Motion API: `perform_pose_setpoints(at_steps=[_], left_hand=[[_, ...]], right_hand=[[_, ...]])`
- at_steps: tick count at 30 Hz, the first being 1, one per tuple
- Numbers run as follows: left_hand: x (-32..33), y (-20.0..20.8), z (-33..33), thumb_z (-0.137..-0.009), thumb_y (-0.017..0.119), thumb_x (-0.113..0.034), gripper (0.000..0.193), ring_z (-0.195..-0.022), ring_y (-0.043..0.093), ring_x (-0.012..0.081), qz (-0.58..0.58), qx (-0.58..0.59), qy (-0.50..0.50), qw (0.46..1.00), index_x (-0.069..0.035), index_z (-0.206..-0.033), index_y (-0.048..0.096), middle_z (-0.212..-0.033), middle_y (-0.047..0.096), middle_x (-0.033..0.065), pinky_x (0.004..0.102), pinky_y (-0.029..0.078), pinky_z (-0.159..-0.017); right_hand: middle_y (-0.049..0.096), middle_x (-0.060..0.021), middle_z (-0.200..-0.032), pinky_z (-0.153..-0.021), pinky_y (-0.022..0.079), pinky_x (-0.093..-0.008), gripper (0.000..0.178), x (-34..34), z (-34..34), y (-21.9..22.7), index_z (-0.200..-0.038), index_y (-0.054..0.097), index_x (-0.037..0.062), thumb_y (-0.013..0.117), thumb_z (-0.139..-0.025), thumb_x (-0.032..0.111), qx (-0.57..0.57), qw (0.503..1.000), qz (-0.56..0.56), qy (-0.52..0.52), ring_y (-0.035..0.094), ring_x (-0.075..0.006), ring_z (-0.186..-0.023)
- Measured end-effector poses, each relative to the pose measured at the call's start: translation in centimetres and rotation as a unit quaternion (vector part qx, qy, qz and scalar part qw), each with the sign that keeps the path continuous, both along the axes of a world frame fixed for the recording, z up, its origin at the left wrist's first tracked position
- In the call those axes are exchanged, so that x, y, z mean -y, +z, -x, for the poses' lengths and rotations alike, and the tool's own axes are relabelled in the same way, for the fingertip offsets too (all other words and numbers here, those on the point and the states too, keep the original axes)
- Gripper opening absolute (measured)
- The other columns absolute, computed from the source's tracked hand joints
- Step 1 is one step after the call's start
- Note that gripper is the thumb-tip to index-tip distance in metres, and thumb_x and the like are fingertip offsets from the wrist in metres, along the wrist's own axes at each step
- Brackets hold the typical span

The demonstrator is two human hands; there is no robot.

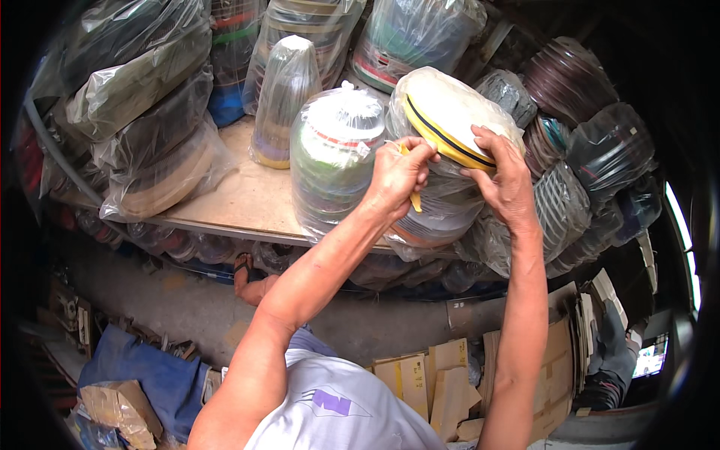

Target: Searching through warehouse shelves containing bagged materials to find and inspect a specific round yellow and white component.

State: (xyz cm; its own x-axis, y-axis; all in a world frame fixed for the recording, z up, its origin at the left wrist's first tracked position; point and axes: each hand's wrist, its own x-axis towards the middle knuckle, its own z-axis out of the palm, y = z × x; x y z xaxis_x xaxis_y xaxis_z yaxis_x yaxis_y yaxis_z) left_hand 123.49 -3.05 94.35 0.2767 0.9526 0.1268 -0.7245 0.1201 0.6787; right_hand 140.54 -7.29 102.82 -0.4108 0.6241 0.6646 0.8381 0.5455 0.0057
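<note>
A round roll of yellow strap with a black stripe point(439, 135) lies tilted on top of a plastic-wrapped stack of rolls point(431, 219). Its pale flat face is turned up, with clear plastic around it. My left hand point(397, 174) is closed at the roll's near left side, pinching a yellow strap end point(415, 201) that pokes out below the fingers. My right hand point(507, 178) grips the roll's right edge, thumb on the striped side and fingers over the top. Right beside my left hand stands a clear bag of stacked green and white rolls point(335, 161), knotted at the top.
The wooden shelf point(232, 196) bears a tall narrow bagged stack point(287, 105) and bagged brown rolls point(161, 174) at the left. More bagged rolls point(562, 202) crowd the right. Behind me are cardboard sheets point(409, 382) and a blue cloth point(142, 375) on the floor.
</note>
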Motion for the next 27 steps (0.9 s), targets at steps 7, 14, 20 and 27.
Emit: perform_pose_setpoints(at_steps=[7, 14, 20, 27], left_hand=[[2.4, 0.2, -2.7, -0.09, 0.065, -0.014, 0.016, -0.047, 0.043, 0.0036, -0.007, 0.005, 0.041, 0.999, 0.001, -0.091, 0.061, -0.078, 0.067, 0.006, 0.019, 0.033, -0.042], [1.1, -1.2, -2.3, -0.09, 0.067, -0.014, 0.016, -0.047, 0.043, 0.0025, -0.06, 0.003, 0.034, 0.998, 0.002, -0.091, 0.063, -0.078, 0.068, 0.0052, 0.0185, 0.033, -0.042], [1.0, -1.1, -2.3, -0.091, 0.066, -0.013, 0.016, -0.047, 0.043, 0.0019, -0.075, 0.01, 0.022, 0.997, 0.002, -0.091, 0.063, -0.079, 0.068, 0.0049, 0.0182, 0.034, -0.043], [1.0, -1.1, -1.9, -0.091, 0.067, -0.013, 0.017, -0.049, 0.044, 0.0024, -0.066, -0.003, 0.011, 0.998, 0.003, -0.093, 0.062, -0.08, 0.067, 0.0052, 0.0177, 0.034, -0.043]], right_hand=[[0.061, -0.0122, -0.128, -0.103, 0.045, -0.0386, 0.046, 0.9, -2.2, 2.2, -0.112, 0.056, 0.0004, 0.075, -0.07, -0.002, -0.043, 0.983, 0.176, 0.01, 0.053, -0.031, -0.124], [0.062, -0.0114, -0.097, -0.075, 0.052, -0.0386, 0.024, 1.9, 3.9, -0.3, -0.098, 0.064, 0.0021, 0.072, -0.075, 0.002, 0.035, 0.997, -0.068, -0.018, 0.063, -0.0293, -0.089], [0.06, -0.0115, -0.088, -0.071, 0.051, -0.0392, 0.016, 1.6, 4.7, -1.3, -0.091, 0.063, 0.0016, 0.07, -0.077, 0.0, 0.003, 0.991, -0.109, -0.082, 0.062, -0.0286, -0.085], [0.053, -0.0117, -0.085, -0.066, 0.05, -0.0414, 0.01, 1.7, 5.9, 0.0, -0.085, 0.054, 0.001, 0.064, -0.081, 0.005, 0.106, 0.982, -0.079, -0.138, 0.058, -0.0294, -0.082]])
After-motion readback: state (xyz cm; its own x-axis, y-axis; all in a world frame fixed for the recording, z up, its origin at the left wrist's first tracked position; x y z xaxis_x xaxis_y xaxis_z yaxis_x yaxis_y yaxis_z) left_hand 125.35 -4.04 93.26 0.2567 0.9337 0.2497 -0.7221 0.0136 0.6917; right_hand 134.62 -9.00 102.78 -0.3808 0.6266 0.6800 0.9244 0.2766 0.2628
